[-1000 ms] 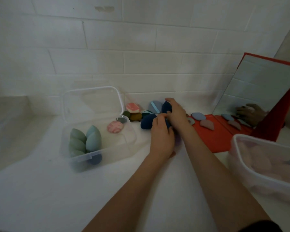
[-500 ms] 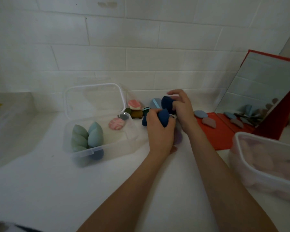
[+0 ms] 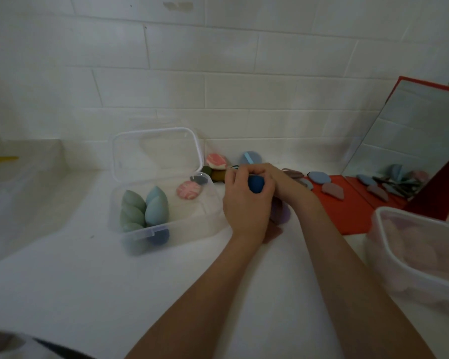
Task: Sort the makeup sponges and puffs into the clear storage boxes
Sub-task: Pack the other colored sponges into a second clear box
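while both forearms are reaching forward over the white counter [image 3: 62,294], the left hand [image 3: 246,200] is curling its fingers round a dark blue sponge [image 3: 256,183], knuckles turned up. the right hand [image 3: 283,181] is pressing in against it from the other side, fingers bent; whether it is also gripping the sponge or something else i cannot tell. just left of the grip, an open clear box [image 3: 163,203] is holding green and teal sponges [image 3: 143,206] and a pink puff [image 3: 188,189]. beyond the grip, loose puffs [image 3: 217,160] are lying by the tiled wall. right of it, flat puffs [image 3: 319,177] are resting on a red tray [image 3: 347,211].
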`<state>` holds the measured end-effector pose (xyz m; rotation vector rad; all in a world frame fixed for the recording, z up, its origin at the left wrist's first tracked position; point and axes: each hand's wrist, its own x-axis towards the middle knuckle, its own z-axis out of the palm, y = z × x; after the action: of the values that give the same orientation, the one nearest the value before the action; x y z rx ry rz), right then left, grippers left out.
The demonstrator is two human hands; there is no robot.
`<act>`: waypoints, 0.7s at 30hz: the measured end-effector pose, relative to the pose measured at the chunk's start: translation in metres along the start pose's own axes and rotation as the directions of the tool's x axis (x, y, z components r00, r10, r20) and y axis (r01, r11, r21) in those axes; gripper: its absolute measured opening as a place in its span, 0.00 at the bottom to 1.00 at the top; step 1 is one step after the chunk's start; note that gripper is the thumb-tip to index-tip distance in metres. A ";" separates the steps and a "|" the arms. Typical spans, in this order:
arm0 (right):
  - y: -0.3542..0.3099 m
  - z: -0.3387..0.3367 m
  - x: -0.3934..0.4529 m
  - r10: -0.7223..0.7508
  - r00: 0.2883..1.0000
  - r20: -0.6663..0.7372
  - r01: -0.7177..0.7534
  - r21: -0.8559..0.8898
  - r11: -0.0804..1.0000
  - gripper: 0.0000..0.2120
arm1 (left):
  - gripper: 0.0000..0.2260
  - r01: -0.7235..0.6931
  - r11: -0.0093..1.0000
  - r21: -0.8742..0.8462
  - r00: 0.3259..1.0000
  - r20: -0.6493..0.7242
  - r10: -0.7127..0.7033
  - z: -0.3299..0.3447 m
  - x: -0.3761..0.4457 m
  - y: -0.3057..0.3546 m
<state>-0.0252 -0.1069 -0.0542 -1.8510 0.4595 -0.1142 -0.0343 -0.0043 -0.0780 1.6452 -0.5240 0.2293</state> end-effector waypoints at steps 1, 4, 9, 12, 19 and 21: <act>0.000 -0.001 0.000 -0.070 0.995 -0.073 0.068 -0.033 0.997 0.09 | 0.07 -0.009 1.000 0.018 1.000 0.001 0.008 -0.001 0.000 0.001; 0.000 -0.007 -0.004 -0.170 0.946 -0.277 0.196 0.069 0.978 0.06 | 0.09 -0.086 0.994 0.061 0.996 0.027 0.084 -0.001 -0.005 0.005; 0.004 -0.009 -0.003 -0.163 0.912 -0.376 0.198 0.058 0.978 0.11 | 0.14 -0.089 0.995 0.045 0.992 0.091 0.085 0.001 -0.012 0.011; -0.002 -0.016 0.001 -0.076 0.850 -0.521 0.222 0.224 0.949 0.21 | 0.21 0.040 0.999 -0.005 0.998 0.039 -0.040 -0.003 -0.007 0.009; -0.014 -0.014 -0.010 -0.009 0.948 -0.319 0.136 0.377 0.916 0.18 | 0.27 0.061 0.978 -0.201 0.976 0.216 -0.017 -0.001 -0.004 0.001; -0.022 -0.011 -0.011 0.064 0.950 -0.306 0.048 0.345 0.938 0.13 | 0.25 0.086 0.970 -0.227 0.980 0.197 -0.041 0.000 -0.002 0.001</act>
<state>-0.0327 -0.1073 -0.0282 -1.4828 0.6242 -0.4619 -0.0368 -0.0037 -0.0780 1.4573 -0.6183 -0.0389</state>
